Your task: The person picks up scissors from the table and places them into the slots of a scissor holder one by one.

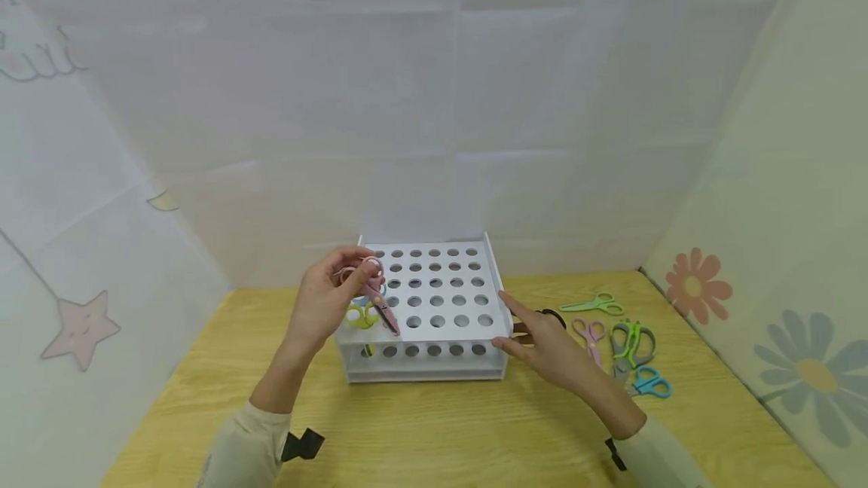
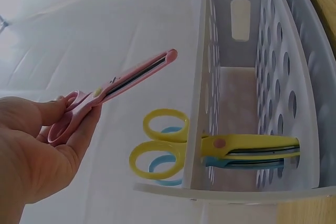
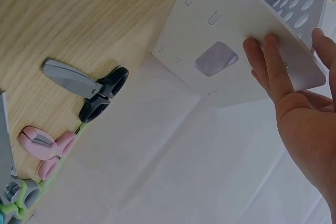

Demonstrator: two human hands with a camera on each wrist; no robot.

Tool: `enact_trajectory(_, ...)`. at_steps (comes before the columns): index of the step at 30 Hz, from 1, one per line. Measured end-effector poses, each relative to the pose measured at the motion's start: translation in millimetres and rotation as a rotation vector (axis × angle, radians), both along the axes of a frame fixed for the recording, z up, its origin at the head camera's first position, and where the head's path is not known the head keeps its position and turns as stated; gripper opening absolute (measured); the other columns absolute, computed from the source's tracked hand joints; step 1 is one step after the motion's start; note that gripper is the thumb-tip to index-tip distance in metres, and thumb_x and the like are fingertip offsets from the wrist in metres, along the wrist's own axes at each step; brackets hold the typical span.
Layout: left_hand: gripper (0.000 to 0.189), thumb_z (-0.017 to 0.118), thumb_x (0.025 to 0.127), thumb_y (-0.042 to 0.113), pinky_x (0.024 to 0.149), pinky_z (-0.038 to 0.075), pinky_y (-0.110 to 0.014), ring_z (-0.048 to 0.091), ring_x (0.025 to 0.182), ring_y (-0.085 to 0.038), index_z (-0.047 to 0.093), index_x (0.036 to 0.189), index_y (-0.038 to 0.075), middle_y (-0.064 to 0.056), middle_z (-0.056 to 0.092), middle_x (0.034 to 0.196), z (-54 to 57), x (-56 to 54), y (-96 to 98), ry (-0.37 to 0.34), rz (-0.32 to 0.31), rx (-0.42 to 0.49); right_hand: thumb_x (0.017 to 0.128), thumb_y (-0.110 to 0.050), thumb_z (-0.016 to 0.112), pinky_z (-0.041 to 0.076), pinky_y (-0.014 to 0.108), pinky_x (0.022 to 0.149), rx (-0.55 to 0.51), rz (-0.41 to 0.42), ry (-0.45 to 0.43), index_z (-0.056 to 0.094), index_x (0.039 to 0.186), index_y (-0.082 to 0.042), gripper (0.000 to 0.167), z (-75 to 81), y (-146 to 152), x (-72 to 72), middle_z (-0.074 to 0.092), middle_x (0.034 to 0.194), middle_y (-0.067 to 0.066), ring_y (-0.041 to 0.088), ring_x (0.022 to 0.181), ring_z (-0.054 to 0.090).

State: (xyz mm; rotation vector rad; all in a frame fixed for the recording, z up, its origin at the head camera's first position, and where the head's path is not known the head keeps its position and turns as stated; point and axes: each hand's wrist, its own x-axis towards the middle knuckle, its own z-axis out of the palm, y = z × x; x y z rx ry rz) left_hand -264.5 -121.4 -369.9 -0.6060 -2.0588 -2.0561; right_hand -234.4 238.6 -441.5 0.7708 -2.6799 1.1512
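My left hand (image 1: 330,288) pinches a pair of pink scissors (image 1: 381,298) by its handles, above the left part of a white rack (image 1: 423,377) with rows of round holes. In the left wrist view the blades of the pink scissors (image 2: 139,76) are together and point up toward the rack. Yellow scissors (image 2: 254,145) and blue scissors (image 2: 244,162) stand through holes at the rack's left end, handles above the top panel. My right hand (image 1: 552,349) holds the rack's right side; in the right wrist view, fingers (image 3: 275,64) lie against the outer face of the side panel (image 3: 231,24).
On the table (image 1: 434,431) to the right lie green scissors (image 1: 600,305), pink-handled scissors (image 1: 590,331), green-and-grey scissors (image 1: 632,341) and blue-handled scissors (image 1: 652,382). Black-handled scissors (image 3: 97,94) are close to the rack's right side. A white sheet wall (image 1: 434,96) stands behind.
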Motion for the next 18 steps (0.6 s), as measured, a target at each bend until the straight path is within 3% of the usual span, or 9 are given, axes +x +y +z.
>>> enact_trajectory(4, 0.03, 0.071, 0.097, 0.015, 0.078, 0.059, -0.04, 0.07, 0.083, -0.031, 0.065, 0.119, -0.005, -0.022, 0.069, 0.1, -1.6, -1.3, 4.1, 0.058, 0.029, 0.022, 0.095, -0.027, 0.073, 0.056, 0.027, 0.083, 0.001, 0.004, -0.005, 0.03, 0.159, -0.001, 0.081, 0.7, 1, 0.1, 0.057, 0.139, 0.02, 0.025, 0.105, 0.07)
enact_trajectory(10, 0.019, 0.072, 0.096, 0.012, 0.07, 0.055, -0.025, 0.069, 0.08, -0.028, 0.072, 0.112, 0.002, -0.013, 0.073, 0.095, -8.4, -5.5, 9.4, 0.196, 0.127, -0.096, 0.095, -0.026, 0.074, 0.056, 0.028, 0.083, -0.001, 0.007, -0.012, 0.029, 0.159, -0.001, 0.081, 0.8, 1, 0.0, 0.056, 0.141, 0.021, 0.025, 0.106, 0.07)
enact_trajectory(15, 0.017, 0.071, 0.095, 0.005, 0.066, 0.048, -0.02, 0.069, 0.083, -0.032, 0.072, 0.111, 0.001, -0.013, 0.075, 0.097, -10.2, -4.5, 14.4, 0.223, 0.181, -0.135, 0.095, -0.027, 0.073, 0.056, 0.028, 0.083, -0.005, 0.005, -0.022, 0.029, 0.159, -0.002, 0.081, 1.3, 0, 0.0, 0.055, 0.141, 0.021, 0.025, 0.106, 0.07)
enact_trajectory(18, 0.016, 0.07, 0.094, 0.0, 0.066, 0.048, -0.019, 0.069, 0.083, -0.036, 0.072, 0.111, -0.001, -0.016, 0.075, 0.097, -3.7, 1.9, 17.3, 0.222, 0.191, -0.141, 0.095, -0.026, 0.074, 0.057, 0.028, 0.082, -0.007, 0.005, -0.017, 0.03, 0.158, -0.001, 0.081, 1.3, 0, 0.4, 0.056, 0.141, 0.022, 0.026, 0.105, 0.07)
